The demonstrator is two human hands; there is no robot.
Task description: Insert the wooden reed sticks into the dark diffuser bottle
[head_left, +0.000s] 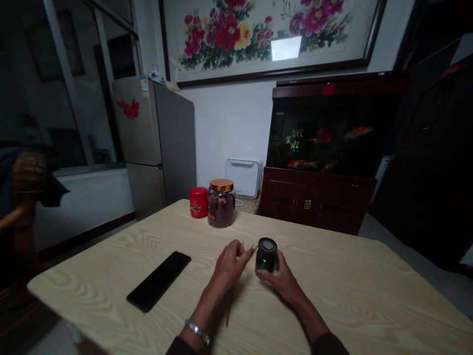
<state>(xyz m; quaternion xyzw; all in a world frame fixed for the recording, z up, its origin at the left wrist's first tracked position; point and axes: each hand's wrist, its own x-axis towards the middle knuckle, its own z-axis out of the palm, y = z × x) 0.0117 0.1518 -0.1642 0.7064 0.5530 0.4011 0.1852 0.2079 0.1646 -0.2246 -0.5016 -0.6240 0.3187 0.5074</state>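
My right hand [283,281] is wrapped around a small dark glass jar [265,264] with a black lid and a pale round centre on top. The jar stands upright at the table's middle. Just left of it, my left hand [229,264] is closed in a pinch, its fingertips close to the jar's rim. Light, thin tips poke out by the fingers, and a thin dark stick [229,308] slants down below the palm. Whether these belong to one piece is hard to tell. A metal bracelet [197,331] circles my left wrist.
On the wooden table [92,266] a black phone [159,281] lies to the left. A red canister [198,203] and a glass jar of dried flowers [221,204] with a copper-coloured lid stand at the far edge. Behind are a fridge [175,148] and a fish tank [325,133].
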